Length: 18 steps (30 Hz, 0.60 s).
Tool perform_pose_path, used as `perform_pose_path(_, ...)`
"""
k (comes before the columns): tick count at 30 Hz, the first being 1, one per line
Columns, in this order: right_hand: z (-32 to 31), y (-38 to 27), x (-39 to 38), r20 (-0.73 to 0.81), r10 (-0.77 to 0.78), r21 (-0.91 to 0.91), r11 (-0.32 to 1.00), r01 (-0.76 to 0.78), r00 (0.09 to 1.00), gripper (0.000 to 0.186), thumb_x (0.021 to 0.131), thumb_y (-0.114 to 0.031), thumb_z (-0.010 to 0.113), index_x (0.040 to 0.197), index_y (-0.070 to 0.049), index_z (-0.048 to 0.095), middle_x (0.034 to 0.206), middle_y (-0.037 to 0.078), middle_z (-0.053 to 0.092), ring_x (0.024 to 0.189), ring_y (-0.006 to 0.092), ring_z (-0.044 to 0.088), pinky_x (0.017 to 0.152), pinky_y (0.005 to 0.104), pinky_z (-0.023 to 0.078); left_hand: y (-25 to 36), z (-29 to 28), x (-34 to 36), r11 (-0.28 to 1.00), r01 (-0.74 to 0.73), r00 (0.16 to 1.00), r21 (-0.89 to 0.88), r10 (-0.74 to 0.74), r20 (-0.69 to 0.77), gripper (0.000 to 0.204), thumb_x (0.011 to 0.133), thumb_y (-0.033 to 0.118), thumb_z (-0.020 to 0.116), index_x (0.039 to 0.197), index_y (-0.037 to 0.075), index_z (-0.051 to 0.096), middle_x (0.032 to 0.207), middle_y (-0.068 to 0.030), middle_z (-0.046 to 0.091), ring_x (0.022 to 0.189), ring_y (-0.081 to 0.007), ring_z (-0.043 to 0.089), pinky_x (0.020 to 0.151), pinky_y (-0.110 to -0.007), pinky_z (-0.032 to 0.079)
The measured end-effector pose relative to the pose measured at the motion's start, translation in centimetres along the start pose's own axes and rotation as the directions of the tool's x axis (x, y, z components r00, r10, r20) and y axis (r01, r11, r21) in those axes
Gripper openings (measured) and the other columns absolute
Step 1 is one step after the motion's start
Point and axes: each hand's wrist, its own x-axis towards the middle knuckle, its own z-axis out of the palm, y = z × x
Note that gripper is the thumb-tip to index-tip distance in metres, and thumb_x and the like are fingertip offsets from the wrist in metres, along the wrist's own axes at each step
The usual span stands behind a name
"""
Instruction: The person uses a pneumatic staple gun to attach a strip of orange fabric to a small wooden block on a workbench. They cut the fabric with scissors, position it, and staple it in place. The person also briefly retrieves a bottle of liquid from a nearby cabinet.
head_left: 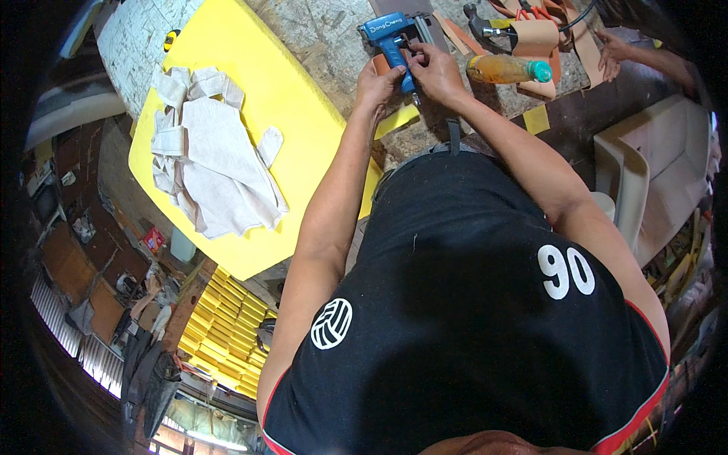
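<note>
Both my hands are at a blue pneumatic staple gun (387,30) at the top centre of the worktable. Its handle points toward me, with a metal air fitting at the lower end. My left hand (376,85) is closed on the handle from the left, thumb across it. From the other side, my right hand (441,76) has its bent fingers on the gun near the trigger and the silvery magazine. The fingertips partly cover the trigger area. Some brown-orange material (381,62) shows behind the left fingers.
Left lies a large yellow foam slab (303,83) with crumpled light-grey fabric (220,167) and a tape measure (171,39). Right of my hands are a green-capped bottle (497,69), a hammer (476,21) and tan sheets (535,42). Another person's hand (613,53) rests by the table edge.
</note>
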Motion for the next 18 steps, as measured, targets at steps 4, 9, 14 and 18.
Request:
perform_pose_path(4,0.2,1.1,-0.1,0.103,0.055,-0.022,0.998,-0.053,0.993,0.031,0.085,-0.025,0.065,0.111,-0.01,0.071,0.098,0.019,0.07,0.086,0.0323,0.069,0.078,0.0388,0.053,-0.1,-0.1,0.0,1.0,-0.021,1.0,0.018,0.021,-0.01,0.03,0.081,0.007,0.074,0.107,0.005,0.058,0.094,-0.0026,0.066,0.077,-0.0117,0.061,0.066,-0.027,0.049)
perform_pose_path(9,-0.7,-0.3,-0.7,0.179,0.005,-0.029,1.0,0.0,0.984,0.032,0.085,-0.024,0.063,0.114,-0.012,0.07,0.101,0.017,0.069,0.091,0.0328,0.068,0.082,0.0378,0.052,-1.1,-1.1,0.2,1.0,-0.023,1.0,-0.013,0.023,-0.013,0.028,0.085,0.004,0.068,0.111,0.003,0.06,0.096,-0.0048,0.068,0.083,-0.0154,0.064,0.071,-0.029,0.052)
perform_pose_path(14,-0.9,0.3,0.1,0.183,-0.043,-0.091,0.994,0.061,0.982,0.03,0.083,-0.023,0.063,0.108,-0.008,0.071,0.099,0.019,0.069,0.09,0.0343,0.068,0.083,0.0393,0.052,-2.0,-1.9,0.4,0.996,0.011,0.999,0.088,-0.007,-0.053,0.025,0.086,0.002,0.067,0.11,0.002,0.061,0.097,-0.0072,0.068,0.082,-0.0162,0.066,0.07,-0.029,0.053)
perform_pose_path(18,-0.9,-0.3,0.3,0.145,-0.025,-0.178,0.983,0.051,0.989,0.027,0.083,-0.023,0.063,0.1,-0.005,0.073,0.092,0.02,0.069,0.086,0.0361,0.068,0.08,0.0414,0.053,-1.5,-1.7,-0.1,0.999,0.01,0.998,0.04,-0.008,-0.057,0.019,0.088,0.002,0.064,0.106,0.001,0.059,0.091,-0.0084,0.067,0.076,-0.0169,0.066,0.062,-0.027,0.053)
